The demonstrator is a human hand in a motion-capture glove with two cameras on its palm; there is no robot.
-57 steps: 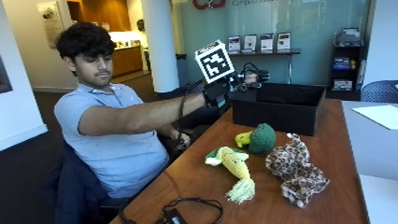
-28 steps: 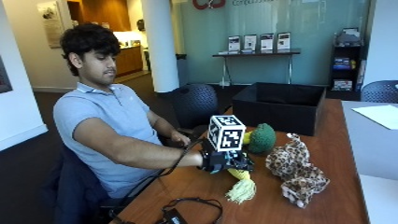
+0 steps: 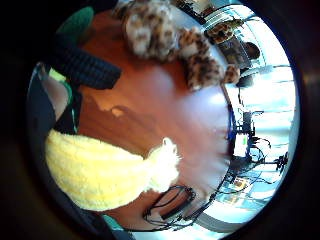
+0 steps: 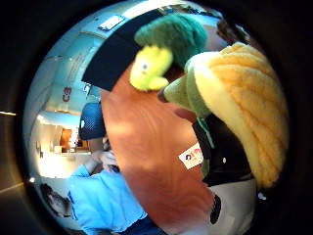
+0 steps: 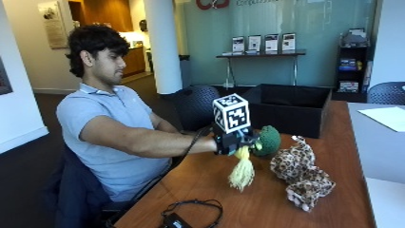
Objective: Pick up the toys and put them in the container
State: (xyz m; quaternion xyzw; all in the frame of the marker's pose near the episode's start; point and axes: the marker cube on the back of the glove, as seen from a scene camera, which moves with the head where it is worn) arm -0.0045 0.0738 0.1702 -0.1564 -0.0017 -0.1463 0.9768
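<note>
Now the gloved right hand [image 5: 233, 141] grips the corn toy [image 5: 242, 171]; the black container's [image 5: 288, 110] contents are hidden.

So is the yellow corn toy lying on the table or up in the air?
Up in the air: the gloved hand holds the corn toy, its tassel hanging above the table.

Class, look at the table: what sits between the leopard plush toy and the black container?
Only bare wooden table, in the outside view; the leopard plush toy lies apart from the black container, while the green-and-yellow plush sits off to the side.
</note>
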